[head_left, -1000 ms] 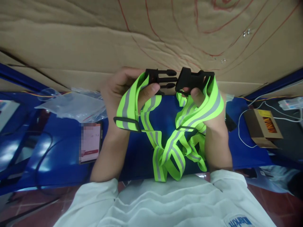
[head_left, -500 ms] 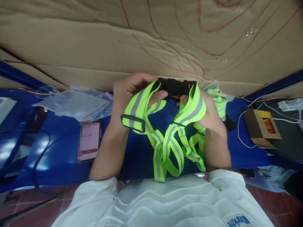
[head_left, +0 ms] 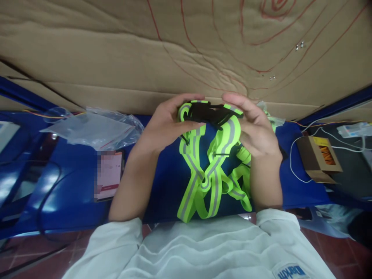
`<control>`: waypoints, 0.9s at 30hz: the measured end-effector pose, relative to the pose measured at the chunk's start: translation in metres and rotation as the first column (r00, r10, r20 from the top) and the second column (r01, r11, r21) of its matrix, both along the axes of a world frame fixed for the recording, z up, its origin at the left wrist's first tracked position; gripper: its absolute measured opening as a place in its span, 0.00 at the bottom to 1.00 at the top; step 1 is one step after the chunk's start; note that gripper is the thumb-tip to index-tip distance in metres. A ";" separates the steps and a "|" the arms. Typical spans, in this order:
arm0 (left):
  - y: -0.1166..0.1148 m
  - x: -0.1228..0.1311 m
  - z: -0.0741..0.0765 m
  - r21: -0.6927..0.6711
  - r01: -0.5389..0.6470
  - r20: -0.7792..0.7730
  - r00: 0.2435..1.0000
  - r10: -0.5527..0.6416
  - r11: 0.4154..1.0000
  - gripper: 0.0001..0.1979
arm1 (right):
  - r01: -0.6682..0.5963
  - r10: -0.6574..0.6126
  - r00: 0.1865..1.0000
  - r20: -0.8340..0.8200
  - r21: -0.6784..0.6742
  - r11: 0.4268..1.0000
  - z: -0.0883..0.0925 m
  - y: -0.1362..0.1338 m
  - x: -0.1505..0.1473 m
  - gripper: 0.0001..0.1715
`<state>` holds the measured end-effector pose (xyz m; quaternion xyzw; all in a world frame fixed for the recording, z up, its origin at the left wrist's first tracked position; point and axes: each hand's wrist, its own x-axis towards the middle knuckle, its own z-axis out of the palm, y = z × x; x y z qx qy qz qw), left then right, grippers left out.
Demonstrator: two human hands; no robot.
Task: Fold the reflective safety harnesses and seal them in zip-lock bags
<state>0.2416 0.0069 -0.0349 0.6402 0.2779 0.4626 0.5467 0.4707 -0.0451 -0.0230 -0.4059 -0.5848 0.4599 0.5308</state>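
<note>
Both hands hold a neon-green reflective strap harness (head_left: pixel 213 170) with grey stripes over a blue surface (head_left: pixel 165 186). My left hand (head_left: pixel 165 126) pinches the left end of its black plastic buckle (head_left: pixel 207 112), thumb below and fingers above. My right hand (head_left: pixel 254 128) grips the buckle's right end, fingers curled over the top. The buckle's two halves are joined. Loops of strap hang down between my forearms toward my white shirt (head_left: pixel 200 248).
A large cardboard sheet (head_left: pixel 116 50) with red lines lies beyond the hands. Clear plastic bags (head_left: pixel 93 128) and a phone (head_left: pixel 109 174) lie to the left. A small open cardboard box (head_left: pixel 318 159) and white cables (head_left: pixel 296 166) sit to the right.
The two buckle halves, apart a second ago, have been pushed together. My hands have moved closer and turned so the fingers cover the joined buckle.
</note>
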 end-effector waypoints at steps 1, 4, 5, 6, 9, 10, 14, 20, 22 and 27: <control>-0.001 0.005 -0.002 -0.061 -0.023 0.043 0.999 0.026 0.998 0.26 | -0.024 0.021 0.999 -0.039 -0.062 0.998 -0.001 0.001 0.003 0.25; -0.001 0.015 -0.008 -0.192 -0.039 0.160 0.985 0.070 0.981 0.28 | -0.120 0.099 0.988 -0.123 -0.180 0.976 0.001 0.002 0.006 0.30; 0.000 0.017 -0.010 -0.204 -0.074 0.188 0.976 0.113 0.976 0.28 | -0.139 0.120 0.987 -0.110 -0.187 0.973 0.001 0.002 0.004 0.32; 0.000 0.018 -0.011 -0.203 -0.121 0.210 0.964 0.164 0.972 0.29 | -0.138 0.127 0.989 -0.071 -0.175 0.975 0.001 0.002 0.002 0.34; -0.001 0.015 -0.010 -0.194 -0.141 0.245 0.951 0.187 0.971 0.35 | -0.052 0.054 0.998 0.024 -0.082 0.995 -0.003 0.005 -0.009 0.35; -0.001 0.013 -0.009 -0.210 -0.064 0.253 0.960 0.118 0.976 0.38 | -0.020 0.020 1.000 0.001 -0.065 0.998 -0.006 0.007 -0.011 0.33; -0.001 0.009 -0.006 -0.323 0.315 0.289 0.931 -0.224 0.893 0.40 | 0.040 -0.056 0.984 -0.166 -0.099 0.994 -0.016 0.016 -0.009 0.26; -0.008 0.026 -0.018 -0.308 0.315 0.168 0.947 -0.274 0.898 0.19 | 0.042 -0.065 0.977 -0.205 -0.115 0.992 -0.017 0.016 -0.008 0.30; -0.010 0.029 -0.019 -0.285 0.227 0.182 0.967 -0.180 0.931 0.16 | 0.039 -0.054 0.984 -0.168 -0.094 0.995 -0.017 0.014 -0.011 0.33; -0.009 0.021 -0.013 -0.232 0.144 0.200 0.975 -0.098 0.962 0.15 | 0.191 -0.192 0.981 0.005 0.097 0.977 -0.020 0.016 -0.014 0.30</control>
